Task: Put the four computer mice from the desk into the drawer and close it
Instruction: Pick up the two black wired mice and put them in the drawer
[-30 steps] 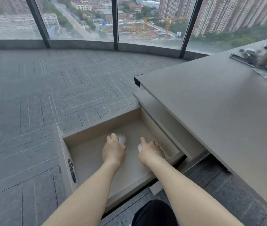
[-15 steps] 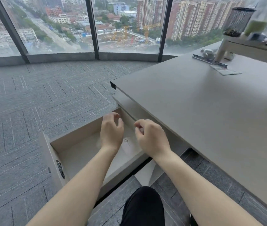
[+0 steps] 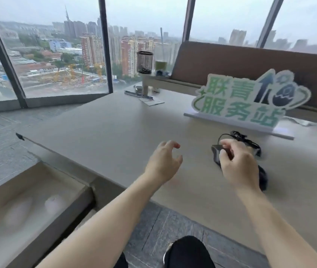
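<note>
On the smooth matte desk [image 3: 99, 132], right hand [image 3: 239, 167] curls over a dark rounded mouse [image 3: 216, 154]; left hand [image 3: 163, 161] spread.

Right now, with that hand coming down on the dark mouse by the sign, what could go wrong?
1. The dark mouse under the right hand has a loose black cable lying near the green sign; when lifted, the cable might drag or catch on it.
2. A second dark mouse is partly hidden behind that hand and could be nudged.
3. The drawer is open beside the person's legs and could be bumped.
</note>
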